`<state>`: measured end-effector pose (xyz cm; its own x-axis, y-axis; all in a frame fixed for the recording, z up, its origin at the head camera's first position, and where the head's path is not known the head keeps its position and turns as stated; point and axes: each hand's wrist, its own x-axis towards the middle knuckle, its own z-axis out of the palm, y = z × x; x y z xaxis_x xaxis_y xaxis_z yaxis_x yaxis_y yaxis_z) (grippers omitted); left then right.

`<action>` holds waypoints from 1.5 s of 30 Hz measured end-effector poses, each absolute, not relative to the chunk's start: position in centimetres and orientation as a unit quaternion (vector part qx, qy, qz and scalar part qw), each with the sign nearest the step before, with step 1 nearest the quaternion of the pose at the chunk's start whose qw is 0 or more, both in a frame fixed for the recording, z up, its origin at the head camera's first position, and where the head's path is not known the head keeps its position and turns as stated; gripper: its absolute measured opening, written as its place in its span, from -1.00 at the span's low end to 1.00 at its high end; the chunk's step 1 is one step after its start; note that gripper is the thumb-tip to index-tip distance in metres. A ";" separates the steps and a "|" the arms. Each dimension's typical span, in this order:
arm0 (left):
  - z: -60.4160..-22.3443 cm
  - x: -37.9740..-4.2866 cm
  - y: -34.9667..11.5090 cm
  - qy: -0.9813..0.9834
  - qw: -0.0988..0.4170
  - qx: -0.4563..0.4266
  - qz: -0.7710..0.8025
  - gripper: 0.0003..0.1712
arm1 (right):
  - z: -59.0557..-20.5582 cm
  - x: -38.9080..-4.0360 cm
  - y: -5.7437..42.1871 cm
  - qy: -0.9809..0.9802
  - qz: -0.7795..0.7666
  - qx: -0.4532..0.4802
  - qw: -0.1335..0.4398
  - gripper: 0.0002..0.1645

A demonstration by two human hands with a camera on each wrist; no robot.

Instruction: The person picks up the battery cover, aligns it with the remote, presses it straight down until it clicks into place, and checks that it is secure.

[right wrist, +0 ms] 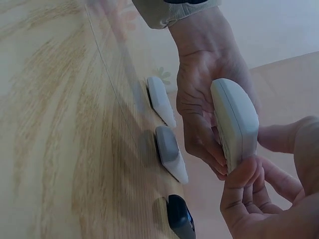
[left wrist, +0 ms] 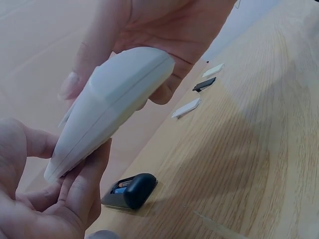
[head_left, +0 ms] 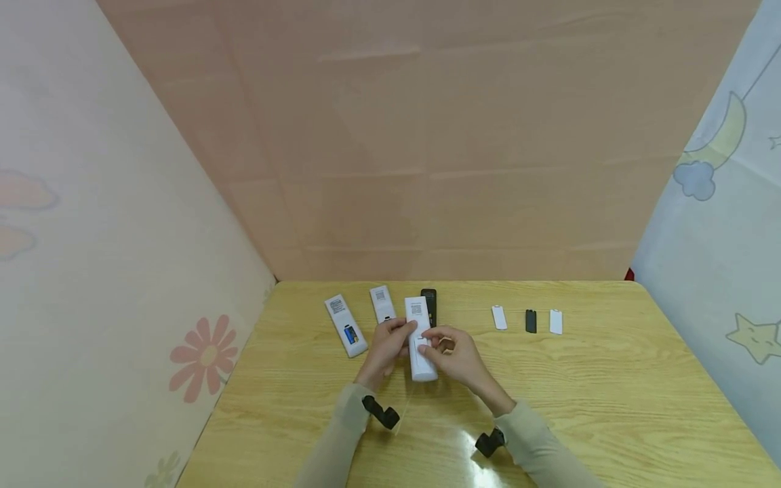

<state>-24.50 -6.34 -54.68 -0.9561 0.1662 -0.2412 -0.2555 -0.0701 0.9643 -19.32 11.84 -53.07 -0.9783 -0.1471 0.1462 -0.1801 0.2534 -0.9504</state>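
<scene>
Fingers of left hand [head_left: 386,346] curl round held remote [head_left: 417,310]; fingers of right hand [head_left: 459,354] pinch its near end, thumb on battery cover [head_left: 423,360], edge slightly raised. Left of held remote: two white remotes [head_left: 343,317], outer one's batteries [head_left: 350,334] showing. Behind it: black remote [head_left: 430,297]. Well right: three loose covers [head_left: 531,321]. Step looks like freeing cover; next calls for steady left grip, clean lift.

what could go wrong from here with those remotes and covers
The right hand might fumble the battery cover, which looks lifted at one edge on the held white remote. The loose white covers look similar and could get swapped. Batteries in the uncovered black remote might pop out if knocked.
</scene>
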 end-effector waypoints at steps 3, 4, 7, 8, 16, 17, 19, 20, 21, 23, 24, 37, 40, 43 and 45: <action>-54.7 -24.4 -6.3 0.667 0.142 -0.034 0.730 -0.45 | -53.2 -19.3 11.6 -0.790 0.605 0.095 0.020 -0.75; -54.7 -24.4 -6.3 0.668 0.141 -0.032 0.730 -0.44 | -53.2 -19.3 11.6 -0.788 0.608 0.094 0.021 -0.75; -54.7 -24.3 -6.3 0.669 0.138 -0.030 0.729 -0.43 | -53.3 -19.3 11.4 -0.783 0.615 0.089 0.025 -0.75; -54.7 -24.3 -6.3 0.669 0.137 -0.031 0.730 -0.43 | -53.4 -19.3 11.4 -0.782 0.617 0.088 0.026 -0.75; -54.5 -24.1 -6.2 0.663 0.131 -0.040 0.736 -0.42 | -53.6 -19.1 11.2 -0.768 0.636 0.067 0.036 -0.66; -54.4 -24.1 -6.2 0.663 0.129 -0.038 0.736 -0.43 | -53.6 -19.1 11.2 -0.767 0.637 0.061 0.037 -0.63; -54.5 -24.2 -6.2 0.663 0.127 -0.033 0.737 -0.46 | -53.6 -19.1 11.2 -0.766 0.641 0.046 0.035 -0.57; -54.5 -24.2 -6.2 0.663 0.126 -0.032 0.737 -0.46 | -53.7 -19.1 11.2 -0.765 0.641 0.038 0.033 -0.55; -54.5 -24.2 -6.2 0.663 0.126 -0.033 0.738 -0.47 | -53.7 -19.1 11.2 -0.766 0.641 0.032 0.032 -0.52; -54.4 -24.2 -6.2 0.664 0.126 -0.031 0.737 -0.47 | -53.8 -19.1 11.2 -0.767 0.641 0.019 0.027 -0.49; -54.4 -24.2 -6.1 0.664 0.126 -0.030 0.736 -0.47 | -53.9 -19.1 11.2 -0.766 0.643 0.015 0.023 -0.48; -53.7 -24.2 -5.9 0.659 0.130 -0.041 0.740 -0.40 | -53.6 -19.0 11.6 -0.734 0.675 -0.018 -0.074 -0.48; -53.7 -24.3 -5.8 0.657 0.133 -0.037 0.741 -0.41 | -53.5 -19.0 11.9 -0.727 0.681 -0.007 -0.091 -0.48; -53.8 -24.3 -5.8 0.656 0.135 -0.032 0.742 -0.42 | -53.4 -19.0 12.1 -0.721 0.685 -0.001 -0.102 -0.48; -53.8 -24.4 -5.8 0.657 0.136 -0.030 0.741 -0.42 | -53.5 -19.0 12.2 -0.720 0.686 0.004 -0.104 -0.50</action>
